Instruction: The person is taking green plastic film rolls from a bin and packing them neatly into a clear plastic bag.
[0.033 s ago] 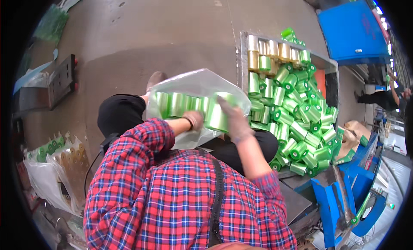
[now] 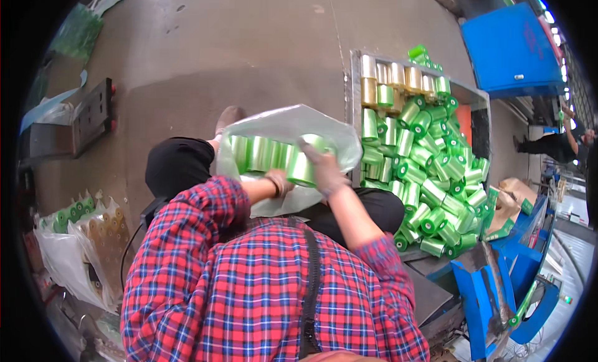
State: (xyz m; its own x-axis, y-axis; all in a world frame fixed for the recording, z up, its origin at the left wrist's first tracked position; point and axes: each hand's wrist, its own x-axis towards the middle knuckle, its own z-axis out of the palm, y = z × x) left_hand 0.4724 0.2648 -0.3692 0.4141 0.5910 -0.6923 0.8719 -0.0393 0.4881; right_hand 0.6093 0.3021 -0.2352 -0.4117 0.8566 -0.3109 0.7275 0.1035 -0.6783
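A clear plastic bag (image 2: 249, 122) lies open across my lap with several rolls of green film (image 2: 261, 153) lined up in it. My right hand (image 2: 327, 172), in a greyish glove, grips one shiny green film roll (image 2: 301, 169) from its right side, within the bag's mouth. Close beside that roll, at the near side of the row, is my gloved left hand (image 2: 281, 183). Its fingers are curled and partly hidden among the rolls and the bag, so what they hold cannot be made out.
On my right, a crate (image 2: 355, 82) holds a heap of green rolls (image 2: 430, 156) and some gold-toned rolls (image 2: 413, 79). A blue bin (image 2: 511, 47) stands beyond it. Bagged rolls (image 2: 87, 237) sit at the left. Another person (image 2: 554, 141) is at the far right.
My right hand and its film roll have shifted slightly left, closer to the row in the bag. My left hand has dipped slightly nearer to me.
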